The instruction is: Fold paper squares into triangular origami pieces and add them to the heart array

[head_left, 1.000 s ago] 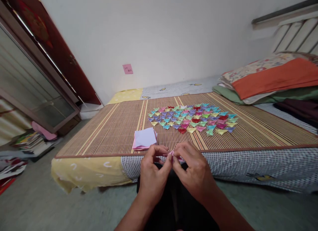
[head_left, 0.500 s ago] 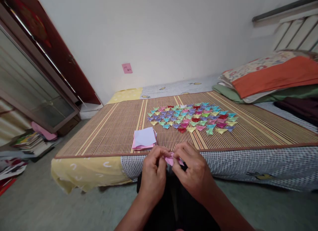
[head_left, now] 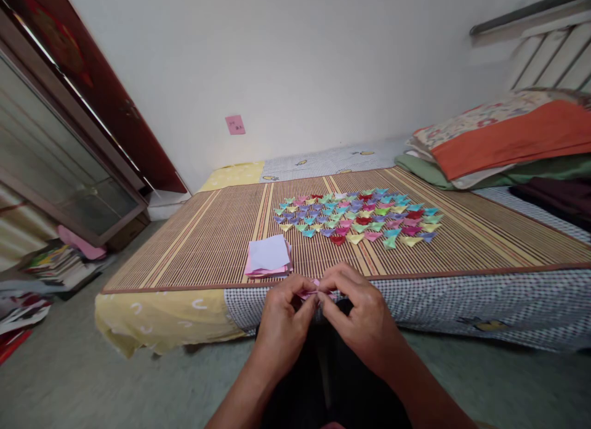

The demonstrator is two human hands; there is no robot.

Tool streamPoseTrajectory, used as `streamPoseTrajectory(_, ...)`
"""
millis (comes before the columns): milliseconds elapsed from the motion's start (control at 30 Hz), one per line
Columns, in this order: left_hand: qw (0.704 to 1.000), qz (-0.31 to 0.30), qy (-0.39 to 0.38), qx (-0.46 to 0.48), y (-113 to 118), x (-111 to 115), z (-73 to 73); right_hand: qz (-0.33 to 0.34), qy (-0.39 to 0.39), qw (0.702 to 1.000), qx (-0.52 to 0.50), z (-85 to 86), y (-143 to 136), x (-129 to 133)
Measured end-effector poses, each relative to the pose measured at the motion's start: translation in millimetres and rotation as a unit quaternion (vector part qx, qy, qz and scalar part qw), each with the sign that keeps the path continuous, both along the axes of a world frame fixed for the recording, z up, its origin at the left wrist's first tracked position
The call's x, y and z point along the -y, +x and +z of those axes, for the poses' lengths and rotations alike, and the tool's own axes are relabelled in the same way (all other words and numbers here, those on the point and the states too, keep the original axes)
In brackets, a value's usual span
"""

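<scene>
The pink paper [head_left: 310, 290] is pinched between the left hand [head_left: 285, 323] and right hand [head_left: 362, 321], just nearer than the paper stack [head_left: 269, 256].

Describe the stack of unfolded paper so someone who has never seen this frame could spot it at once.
On the striped bamboo mat covering the bed, look near its front edge, left of the spread of folded paper pieces. The paper stack lies there: flat square sheets, pale lilac on top, pink beneath, unlike its small folded neighbours.

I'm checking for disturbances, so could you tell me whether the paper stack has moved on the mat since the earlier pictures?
No. The paper stack sits at the same spot near the mat's front edge; only the camera shifted slightly.
</scene>
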State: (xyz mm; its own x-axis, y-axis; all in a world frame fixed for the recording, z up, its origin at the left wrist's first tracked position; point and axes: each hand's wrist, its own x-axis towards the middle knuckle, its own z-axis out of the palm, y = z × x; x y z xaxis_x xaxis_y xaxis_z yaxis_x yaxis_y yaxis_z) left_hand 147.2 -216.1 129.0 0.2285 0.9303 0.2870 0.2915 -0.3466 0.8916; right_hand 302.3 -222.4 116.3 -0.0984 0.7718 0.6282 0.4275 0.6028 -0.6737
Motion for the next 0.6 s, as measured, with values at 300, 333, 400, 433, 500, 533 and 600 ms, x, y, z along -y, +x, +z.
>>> streamPoseTrajectory(300, 1.000, 0.017, -0.010, 0.004, 2.8, 0.3, -3.6, -0.035, -0.009, 0.999, 0.022, 2.8, -1.9, -0.1)
streamPoseTrajectory(333, 1.000, 0.017, -0.010, 0.004, 3.1, 0.5, -3.6, -0.038, -0.013, 0.999, 0.028, 3.6, -1.8, 0.1)
streamPoseTrajectory(400, 1.000, 0.018, -0.012, 0.007, 3.5, 0.9, -3.2, -0.044, -0.022, 0.998, 0.040, 5.1, -1.5, 0.3)
streamPoseTrajectory(433, 1.000, 0.017, -0.011, 0.008, 3.7, 1.2, -2.8, -0.047, -0.025, 0.998, 0.045, 5.6, -1.3, 0.2)
streamPoseTrajectory(500, 1.000, 0.013, -0.009, 0.007, 3.7, 1.7, -2.2, -0.053, -0.027, 0.997, 0.055, 6.0, -1.2, -0.3)
streamPoseTrajectory(533, 1.000, 0.010, -0.006, 0.007, 3.6, 1.8, -2.0, -0.055, -0.026, 0.996, 0.059, 5.9, -1.3, -0.7)
streamPoseTrajectory(600, 1.000, 0.007, -0.002, 0.007, 3.0, 1.7, -1.9, -0.059, -0.023, 0.996, 0.065, 5.4, -1.8, -1.4)
